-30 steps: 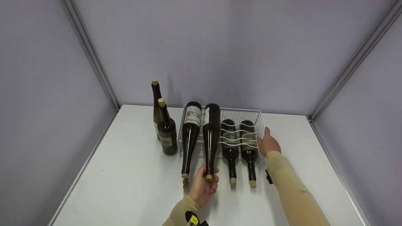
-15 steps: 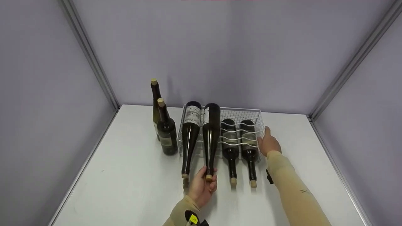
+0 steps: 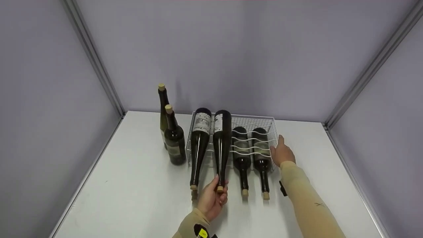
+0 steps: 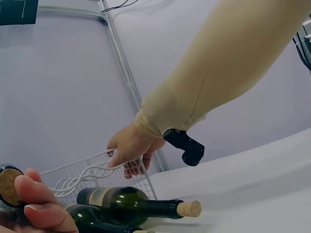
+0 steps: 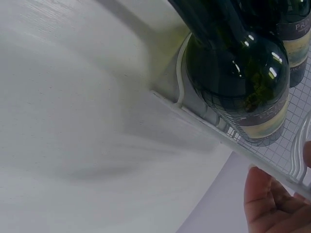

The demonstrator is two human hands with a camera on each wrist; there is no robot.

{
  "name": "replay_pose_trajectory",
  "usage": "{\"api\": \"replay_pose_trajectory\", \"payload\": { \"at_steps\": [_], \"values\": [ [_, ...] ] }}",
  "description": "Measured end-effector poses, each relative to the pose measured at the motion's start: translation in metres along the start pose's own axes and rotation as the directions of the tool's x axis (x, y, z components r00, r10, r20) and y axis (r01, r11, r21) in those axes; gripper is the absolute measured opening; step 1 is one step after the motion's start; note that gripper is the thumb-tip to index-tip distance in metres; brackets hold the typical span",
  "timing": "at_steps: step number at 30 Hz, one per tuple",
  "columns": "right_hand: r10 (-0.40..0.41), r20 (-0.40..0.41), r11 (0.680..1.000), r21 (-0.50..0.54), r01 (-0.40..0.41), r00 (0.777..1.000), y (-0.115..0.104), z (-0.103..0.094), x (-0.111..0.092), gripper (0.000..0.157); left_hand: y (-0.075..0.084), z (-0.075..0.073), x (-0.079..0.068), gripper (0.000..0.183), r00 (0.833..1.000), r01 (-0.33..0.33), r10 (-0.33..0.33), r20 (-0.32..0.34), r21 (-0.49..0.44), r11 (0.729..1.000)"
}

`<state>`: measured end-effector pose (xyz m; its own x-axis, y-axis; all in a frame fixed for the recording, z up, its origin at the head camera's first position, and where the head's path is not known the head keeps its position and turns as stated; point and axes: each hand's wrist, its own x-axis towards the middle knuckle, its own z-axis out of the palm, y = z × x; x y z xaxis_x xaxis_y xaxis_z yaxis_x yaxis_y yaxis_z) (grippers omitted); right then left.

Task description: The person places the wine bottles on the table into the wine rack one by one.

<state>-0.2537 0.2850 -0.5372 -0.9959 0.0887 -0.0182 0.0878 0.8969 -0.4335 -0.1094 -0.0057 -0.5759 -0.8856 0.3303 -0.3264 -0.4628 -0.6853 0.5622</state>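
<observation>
My left hand grips the corked neck of a dark wine bottle, which lies on top of a white wire wine rack with its white label turned to the left. In the left wrist view the cork shows beside my curled fingers. A second long-necked bottle lies to its left on the top tier, label up. My right hand holds the rack's right side, thumb inside and fingers outside the mesh.
Two shorter bottles, one inner and one outer, lie in the lower tier on the right. Left of the rack stand a short bottle and a taller bottle. Grey walls close in the white table.
The bottle in my left hand has rolled slightly, so more of its label shows. My left fingers have shifted a little on the neck. The right hand stays on the rack.
</observation>
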Motion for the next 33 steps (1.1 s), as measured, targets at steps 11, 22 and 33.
{"api": "replay_pose_trajectory", "payload": {
  "at_steps": [11,22,33],
  "values": [
    [-0.01,-0.01,1.0,0.004,0.011,1.0,0.0014,0.0012,-0.0009,0.065,-0.0012,-0.002,0.0014,0.034,0.996,-0.084,0.086,-0.021,0.088,0.993],
    [-0.02,-0.024,1.0,0.004,0.021,1.0,0.0034,0.0025,0.0003,0.064,-0.0031,-0.0011,0.006,0.036,0.978,-0.153,0.176,-0.11,0.191,0.97],
    [-0.021,-0.005,1.0,0.0,0.021,1.0,0.0026,0.0024,0.0011,0.065,-0.0053,0.0023,0.0073,0.038,0.953,-0.176,0.239,-0.187,0.302,0.937]
  ]
}}
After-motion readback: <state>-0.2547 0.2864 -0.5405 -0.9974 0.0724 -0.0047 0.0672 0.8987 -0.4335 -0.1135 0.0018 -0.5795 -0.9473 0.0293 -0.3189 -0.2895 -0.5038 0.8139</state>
